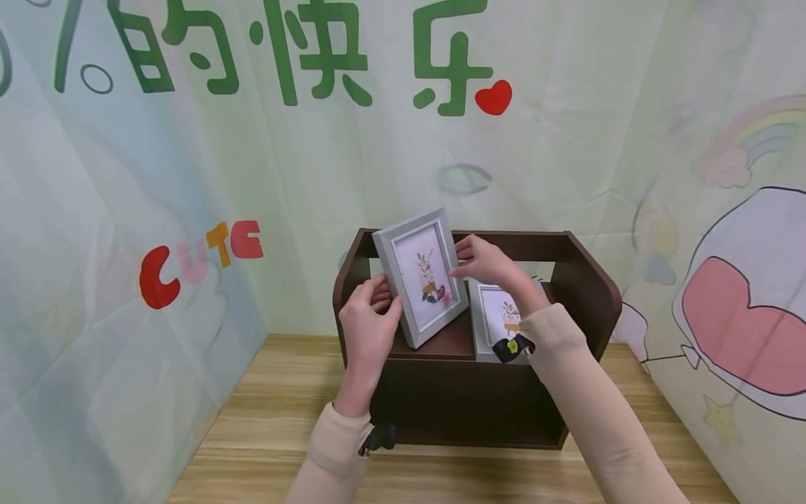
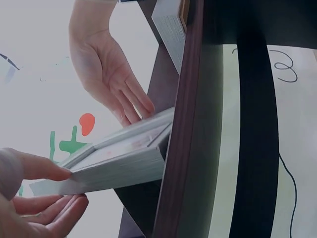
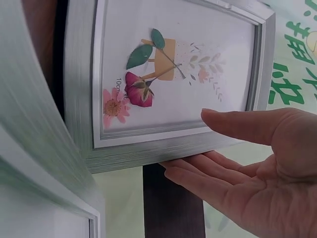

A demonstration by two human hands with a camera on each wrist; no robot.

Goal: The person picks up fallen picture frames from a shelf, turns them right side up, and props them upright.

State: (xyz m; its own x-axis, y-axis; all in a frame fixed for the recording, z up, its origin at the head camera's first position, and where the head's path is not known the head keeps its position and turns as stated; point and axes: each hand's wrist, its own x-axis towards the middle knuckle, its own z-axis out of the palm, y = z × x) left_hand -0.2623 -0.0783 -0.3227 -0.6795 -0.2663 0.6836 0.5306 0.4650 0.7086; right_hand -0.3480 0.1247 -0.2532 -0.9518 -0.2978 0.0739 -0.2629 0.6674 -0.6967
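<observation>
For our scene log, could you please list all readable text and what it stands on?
"的快乐", green characters on the pale green hanging fabric backdrop, after a partly cut-off "%".
"CUTE", multicoloured letters, same backdrop; last letter distorted.
"10cm", on the white printed sheet in the silver-grey rectangular picture frame; the rest unclear.
Green characters at the right wrist view's edge: cut off, not fully readable.

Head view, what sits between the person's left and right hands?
A tilted, rectangular grey picture frame is between the left hand and the right hand, both at its edges; the head view shows it.
</observation>
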